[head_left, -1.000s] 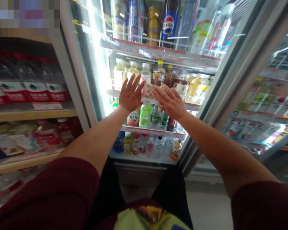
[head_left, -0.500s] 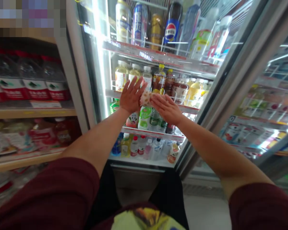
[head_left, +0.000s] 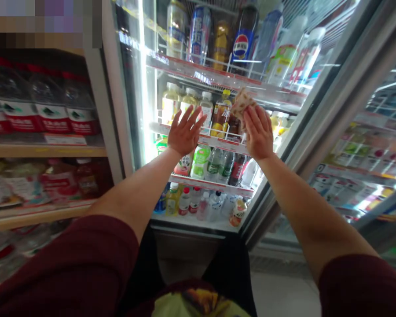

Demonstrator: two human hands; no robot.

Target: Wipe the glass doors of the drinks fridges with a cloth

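Observation:
My left hand is spread with fingers apart in front of the lit drinks fridge, apparently resting on its glass. Nothing is held in it. Up and to its right, my right hand presses a pale cloth with brown spots flat under its fingers, at the height of the second shelf. The cloth sticks out beyond the fingertips, and part of it is hidden under the hand. Behind the hands stand bottles, among them a yellow-capped tea bottle and a green-labelled bottle.
A cola bottle and tall cans stand on the fridge's upper shelf. The metal door frame slants along the right. On the left, a wooden rack carries red-capped water bottles. Another glass-fronted fridge is at far right.
My right hand has moved up and to the right with the cloth, away from my left hand. The left hand has stayed nearly in place, fingers spread.

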